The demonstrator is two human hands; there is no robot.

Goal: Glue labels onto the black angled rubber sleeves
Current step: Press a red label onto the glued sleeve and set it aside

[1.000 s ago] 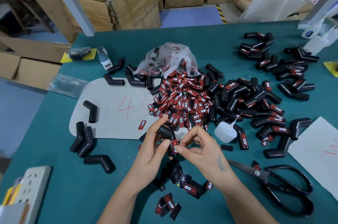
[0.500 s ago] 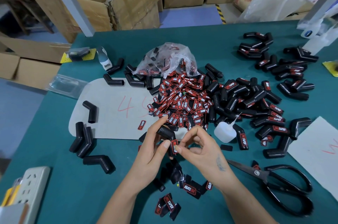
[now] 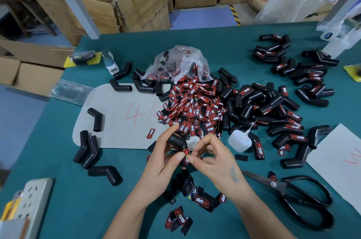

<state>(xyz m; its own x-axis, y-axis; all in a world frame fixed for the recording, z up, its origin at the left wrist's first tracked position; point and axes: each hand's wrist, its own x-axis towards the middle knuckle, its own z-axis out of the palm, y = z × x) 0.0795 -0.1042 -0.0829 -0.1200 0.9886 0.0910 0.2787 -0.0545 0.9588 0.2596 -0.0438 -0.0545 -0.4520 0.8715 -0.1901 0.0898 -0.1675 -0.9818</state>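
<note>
My left hand (image 3: pixel 166 160) grips a black angled rubber sleeve (image 3: pixel 176 141) above the green table's near middle. A red and black label (image 3: pixel 186 155) lies on the sleeve's lower leg. My right hand (image 3: pixel 214 158) pinches that label against the sleeve with thumb and forefinger. Behind my hands is a heap of loose labels (image 3: pixel 195 109) spilling from a clear plastic bag (image 3: pixel 175 63). A small white glue bottle (image 3: pixel 239 141) stands just right of my right hand. Labelled sleeves (image 3: pixel 289 127) are piled to the right, bare sleeves (image 3: pixel 88 149) lie to the left.
Black scissors (image 3: pixel 293 195) lie at the near right. A grey card (image 3: pixel 121 117) with red writing sits left of the label heap. A white power strip (image 3: pixel 33 199) is at the near left corner. Cut label scraps (image 3: pixel 195 197) lie between my forearms. Cardboard boxes (image 3: pixel 136 0) stand beyond the table.
</note>
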